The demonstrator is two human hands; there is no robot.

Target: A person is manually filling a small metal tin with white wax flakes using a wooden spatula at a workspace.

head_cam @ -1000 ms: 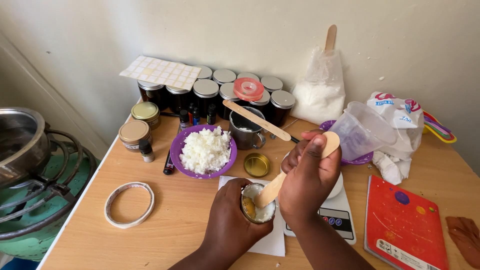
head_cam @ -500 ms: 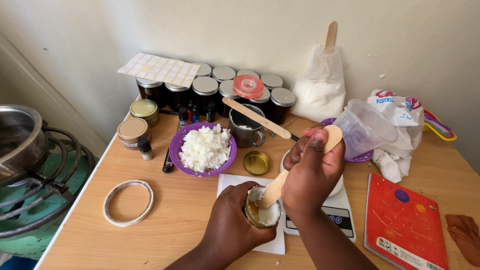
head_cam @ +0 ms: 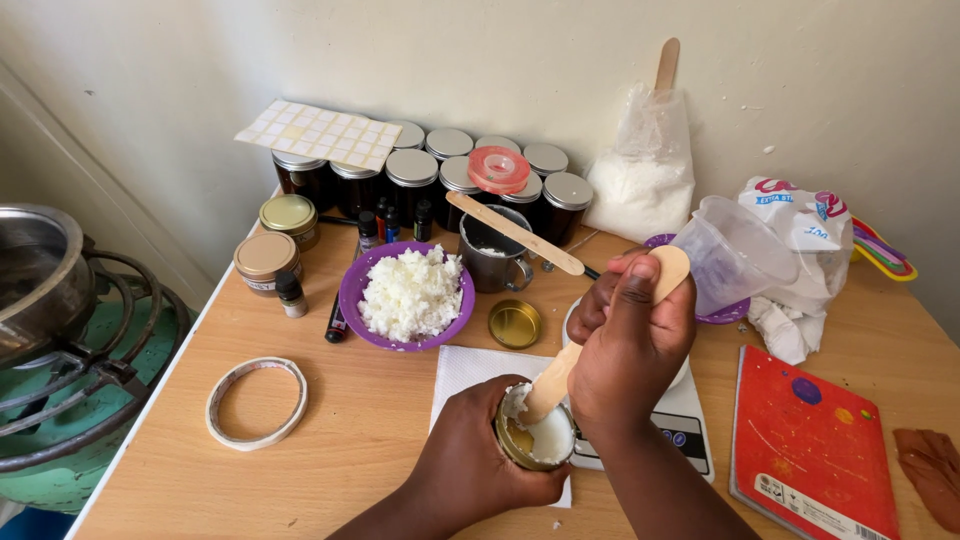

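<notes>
- Wooden stick (head_cam: 560, 365) slants down into a small tin (head_cam: 535, 440); the right hand (head_cam: 630, 345) has its fingers (head_cam: 632, 300) closed around the upper shaft, the rounded top poking out past them toward 1 o'clock.
- Left hand (head_cam: 470, 465) wraps the tin from 8 o'clock, fingers closed on its side, holding it just above a white napkin (head_cam: 465, 365) near the counter's (head_cam: 370, 480) front edge.
- White wax fills part of the tin around the stick's tip.
- Scale (head_cam: 685, 425) lies under the right wrist, at 3 o'clock of the tin.
- Gold lid (head_cam: 515, 323) sits at 12 o'clock of the tin, just beyond the napkin.
- Purple bowl (head_cam: 400, 335) heaped with white flakes is at 11 o'clock, a metal cup (head_cam: 493, 262) with a second stick across it beside it.
- Dark jars (head_cam: 412, 180) with silver lids line the wall behind.
- Tape ring (head_cam: 256, 402) lies at 9 o'clock, well apart.
- Red notebook (head_cam: 815, 440) lies at 3 o'clock, past the scale.
</notes>
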